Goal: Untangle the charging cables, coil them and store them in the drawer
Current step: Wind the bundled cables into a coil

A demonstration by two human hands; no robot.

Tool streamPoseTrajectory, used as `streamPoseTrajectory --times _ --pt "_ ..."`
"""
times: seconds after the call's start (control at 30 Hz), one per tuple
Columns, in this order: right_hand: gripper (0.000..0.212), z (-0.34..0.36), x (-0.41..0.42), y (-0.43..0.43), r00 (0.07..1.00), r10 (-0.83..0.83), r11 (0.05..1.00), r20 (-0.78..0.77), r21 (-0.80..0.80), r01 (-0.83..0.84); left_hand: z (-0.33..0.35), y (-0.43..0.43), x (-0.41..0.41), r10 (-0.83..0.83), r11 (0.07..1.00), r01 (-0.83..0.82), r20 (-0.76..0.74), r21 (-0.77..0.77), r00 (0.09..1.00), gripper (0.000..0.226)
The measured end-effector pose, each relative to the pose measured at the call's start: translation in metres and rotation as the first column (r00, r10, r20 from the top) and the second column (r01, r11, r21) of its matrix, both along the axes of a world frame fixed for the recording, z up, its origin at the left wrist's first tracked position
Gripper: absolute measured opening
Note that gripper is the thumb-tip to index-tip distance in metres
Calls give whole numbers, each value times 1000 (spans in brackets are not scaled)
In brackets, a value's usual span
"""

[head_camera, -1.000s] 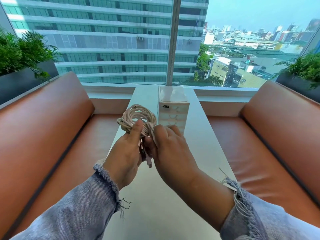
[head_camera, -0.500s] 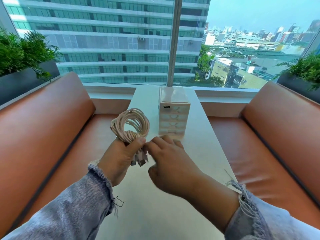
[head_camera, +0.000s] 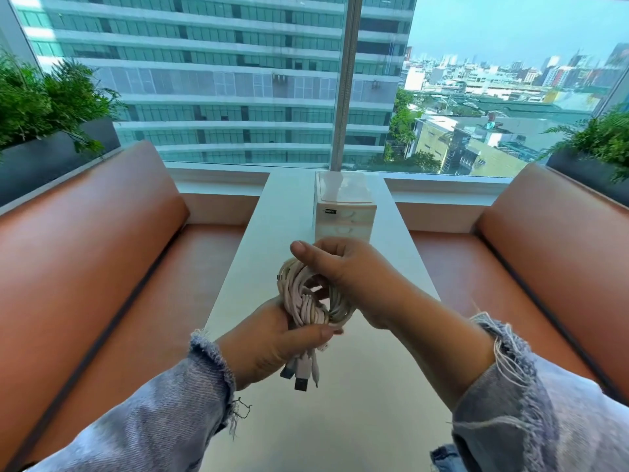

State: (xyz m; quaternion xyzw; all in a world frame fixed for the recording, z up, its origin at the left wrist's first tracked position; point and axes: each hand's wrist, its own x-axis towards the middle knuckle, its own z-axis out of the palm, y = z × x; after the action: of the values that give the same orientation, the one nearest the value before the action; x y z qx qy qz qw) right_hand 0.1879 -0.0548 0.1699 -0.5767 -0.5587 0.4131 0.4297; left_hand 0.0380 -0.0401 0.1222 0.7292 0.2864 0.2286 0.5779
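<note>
Since half a second ago, my right hand (head_camera: 347, 267) has shifted from beside the plugs to the top of the cable bundle (head_camera: 306, 301), and the bundle has dropped lower and closer to me. Two brown benches (head_camera: 85, 267) flank one white table (head_camera: 357, 386). One drawer unit (head_camera: 344, 212) stands at the table's far end, behind my hands. The two drawer fronts in view are closed; the lower ones are hidden. I hold one bundle above the table: my left hand (head_camera: 265, 338) clasps its lower wrapped section, and my right hand curls around its upper loops. Status: the cables are coiled and bound together. Storage is not yet done, and no drawer is open. At least three plugs (head_camera: 301, 369) hang below my left hand. The number of cables inside the bundle cannot be determined.
</note>
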Motion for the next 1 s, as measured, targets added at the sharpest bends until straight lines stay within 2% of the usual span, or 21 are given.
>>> streamPoseTrajectory --times 0.1,0.23,0.4,0.5,0.67,0.77,0.83,0.93,0.97,1.0 --pt "52 2 -4 -3 990 -113 992 89 75 106 5 -3 2 -9 1000 9 -1 -23 1000 34" --pt "52 6 -6 -4 951 -228 969 209 144 200 10 -9 4 -14 995 11 -26 -95 1000 20" --pt "39 14 -5 -8 842 -301 946 448 255 202 6 -12 13 24 999 -25 19 46 1000 12" --pt "34 13 -4 -9 822 -318 933 473 312 182 7 -14 15 76 994 -77 9 78 997 17" --pt "35 12 -1 -9 822 -259 948 506 295 117 4 -11 15 121 978 -118 -10 175 993 9" --pt "34 11 0 -7 856 -246 950 456 290 118 5 -11 14 83 994 -81 -26 67 996 7" --pt "35 14 4 -7 879 -194 970 436 217 107 5 -12 13 47 999 -48 -39 -8 998 9" --pt "30 20 9 -10 913 14 999 407 36 -31 0 -12 14 61 995 -51 -118 83 991 14" --pt "29 21 8 -11 881 64 997 468 7 -76 -1 -12 15 74 995 -65 -128 71 989 14" --pt "35 21 6 -12 794 84 995 602 -2 -103 -3 -11 16 81 996 -73 -151 55 985 13"
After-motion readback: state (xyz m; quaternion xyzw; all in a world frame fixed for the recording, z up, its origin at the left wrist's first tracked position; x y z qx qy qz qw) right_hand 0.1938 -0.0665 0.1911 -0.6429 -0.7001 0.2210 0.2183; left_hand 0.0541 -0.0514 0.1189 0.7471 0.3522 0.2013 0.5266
